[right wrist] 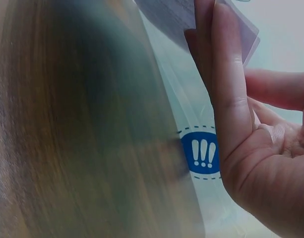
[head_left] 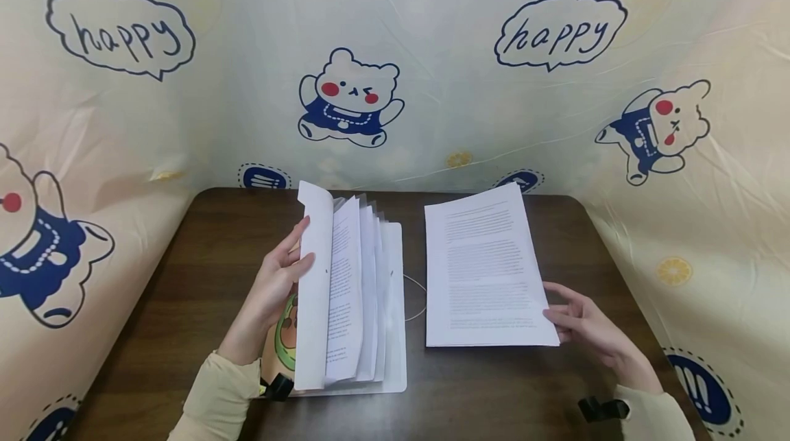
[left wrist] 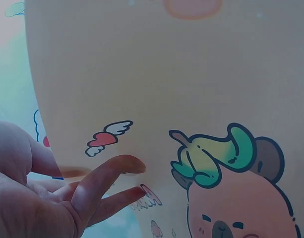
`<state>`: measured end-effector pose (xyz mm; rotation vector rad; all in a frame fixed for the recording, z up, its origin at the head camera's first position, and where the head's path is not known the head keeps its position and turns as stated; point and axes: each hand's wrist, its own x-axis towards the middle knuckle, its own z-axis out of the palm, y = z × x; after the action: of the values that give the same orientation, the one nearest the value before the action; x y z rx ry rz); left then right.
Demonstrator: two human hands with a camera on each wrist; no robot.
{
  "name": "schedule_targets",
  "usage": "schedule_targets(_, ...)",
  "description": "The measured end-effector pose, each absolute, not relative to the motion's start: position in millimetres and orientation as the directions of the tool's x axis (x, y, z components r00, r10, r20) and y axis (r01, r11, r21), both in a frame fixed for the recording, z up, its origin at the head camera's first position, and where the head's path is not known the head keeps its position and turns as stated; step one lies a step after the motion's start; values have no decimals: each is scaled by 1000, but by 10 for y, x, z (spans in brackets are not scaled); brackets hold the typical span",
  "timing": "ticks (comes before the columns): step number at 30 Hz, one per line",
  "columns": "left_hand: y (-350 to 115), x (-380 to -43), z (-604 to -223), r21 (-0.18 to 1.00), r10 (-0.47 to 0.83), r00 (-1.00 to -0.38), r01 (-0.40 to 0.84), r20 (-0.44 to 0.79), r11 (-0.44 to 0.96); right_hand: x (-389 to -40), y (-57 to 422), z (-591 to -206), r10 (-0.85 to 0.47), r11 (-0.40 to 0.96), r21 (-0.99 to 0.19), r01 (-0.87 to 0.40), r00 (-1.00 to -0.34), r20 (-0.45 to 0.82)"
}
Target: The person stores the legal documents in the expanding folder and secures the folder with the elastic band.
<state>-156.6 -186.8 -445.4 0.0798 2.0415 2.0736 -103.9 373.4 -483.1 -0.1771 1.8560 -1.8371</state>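
On the left of the table lies a folder (head_left: 396, 304), its white inner cover (head_left: 313, 317) raised and several clear sleeves with printed sheets (head_left: 343, 290) fanned inside. My left hand (head_left: 280, 283) pinches the raised cover by its left edge, thumb on the inner side. In the left wrist view the outer side of that cover (left wrist: 117, 64) carries a cartoon animal (left wrist: 241, 208) and a winged heart. My right hand (head_left: 589, 331) pinches a stack of printed paper (head_left: 481, 269) at its lower right edge, thumb on top; the stack is right of the folder, apart from it.
Both hands work over a dark brown wooden table (head_left: 204, 276). A thin pale elastic loop (head_left: 422, 290) sticks out from the folder's right edge toward the paper stack. A curtain (head_left: 432, 84) with cartoon bears and "happy" bubbles surrounds the table's back and sides.
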Motion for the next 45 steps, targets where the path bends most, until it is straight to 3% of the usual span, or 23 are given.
schedule_targets(21,-1890,-1487,-4483,992,204,-971,-129,-125,-7,-961,3475,-4939,-586,53,-955,293,-765,-267)
schedule_targets(29,-1893,-1495,-4481,992,203,-971,-129,-124,-10,-1001,3373,-4968,-573,101,-946,307,-760,-308)
schedule_targets(45,-1911,-1520,-4441,993,194,-974,-119,-116,-4,-1060,3428,-4876,-591,89,-959,267,-761,-267)
